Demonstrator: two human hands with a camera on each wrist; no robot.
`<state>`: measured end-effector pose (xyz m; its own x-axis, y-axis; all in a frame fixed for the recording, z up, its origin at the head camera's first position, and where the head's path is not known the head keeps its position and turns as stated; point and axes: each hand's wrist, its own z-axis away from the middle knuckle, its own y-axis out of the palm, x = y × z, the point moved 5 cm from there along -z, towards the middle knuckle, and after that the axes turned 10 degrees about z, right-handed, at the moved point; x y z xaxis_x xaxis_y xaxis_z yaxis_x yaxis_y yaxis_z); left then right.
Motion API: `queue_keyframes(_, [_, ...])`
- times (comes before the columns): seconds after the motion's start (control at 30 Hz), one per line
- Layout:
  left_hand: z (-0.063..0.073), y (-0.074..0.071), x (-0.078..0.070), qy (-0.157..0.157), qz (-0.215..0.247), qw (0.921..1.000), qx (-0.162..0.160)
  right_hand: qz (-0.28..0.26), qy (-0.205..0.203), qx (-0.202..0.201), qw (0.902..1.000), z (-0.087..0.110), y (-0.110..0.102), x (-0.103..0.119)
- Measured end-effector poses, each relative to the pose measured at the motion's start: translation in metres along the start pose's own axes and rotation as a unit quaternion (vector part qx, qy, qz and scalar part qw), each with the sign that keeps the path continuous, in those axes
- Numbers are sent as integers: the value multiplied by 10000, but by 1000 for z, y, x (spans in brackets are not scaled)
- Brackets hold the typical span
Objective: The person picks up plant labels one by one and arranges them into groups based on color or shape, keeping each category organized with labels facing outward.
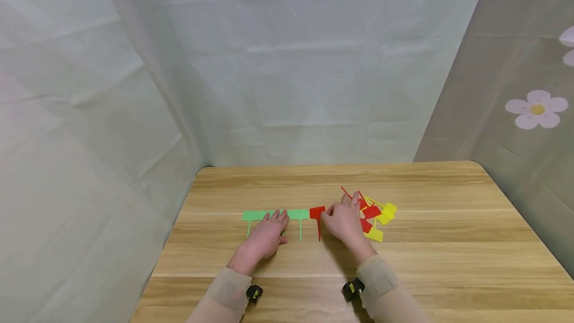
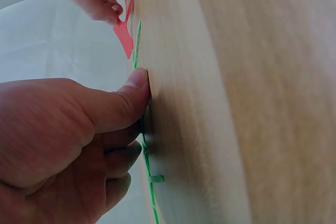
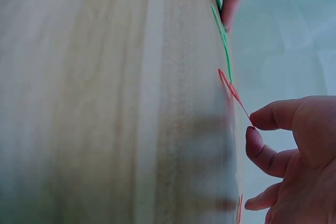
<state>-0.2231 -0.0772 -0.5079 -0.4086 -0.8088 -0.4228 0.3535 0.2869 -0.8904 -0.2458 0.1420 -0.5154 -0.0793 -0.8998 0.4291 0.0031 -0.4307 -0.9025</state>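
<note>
Several green T-shaped plant labels [image 1: 298, 214] lie side by side in a row on the table, their thin stems toward me. My left hand [image 1: 264, 237] rests on the row with fingers extended, covering part of it. At the row's right end is a red T-shaped plant label [image 1: 317, 212]. Its right edge is pinched between thumb and index finger of my right hand [image 1: 344, 221]. In the right wrist view that red label [image 3: 236, 96] tilts up from the tabletop toward the fingertips. The left wrist view shows the left thumb [image 2: 137, 85] by the table surface.
Just right of my right hand lies a loose pile of red labels [image 1: 372, 212] and yellow labels [image 1: 388, 212], overlapping at various angles. The wooden table [image 1: 448, 263] meets hanging grey cloth [image 1: 314, 88] at its back and sides.
</note>
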Motion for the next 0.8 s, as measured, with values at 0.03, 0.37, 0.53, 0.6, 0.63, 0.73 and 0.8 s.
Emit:
queue_keyframes(0.03, [0, 0, 0, -5, -3, 10000, -1, 15, 2, 21, 10000, 0, 0, 0])
queue_keyframes(0.37, [0, -1, -2, -7, -34, 10000, 13, 227, -104, 23, 9997, 1, 2, 2])
queue_keyframes(0.53, [0, -1, -1, 21, -15, 10000, 6, 272, -130, 18, 9995, 1, 3, 2])
queue_keyframes(0.6, [0, -1, -1, 31, -6, 10000, 5, 290, -153, 25, 9995, 1, 3, 2])
queue_keyframes(0.63, [1, -1, -1, 38, -4, 10000, 2, 295, -163, 31, 9994, 1, 3, 2])
queue_keyframes(0.73, [1, -1, -1, 66, -4, 10000, -12, 327, -189, 38, 9993, 1, 3, 2])
queue_keyframes(0.8, [1, -1, -1, 83, 4, 10000, -23, 342, -198, 42, 9992, 1, 3, 2])
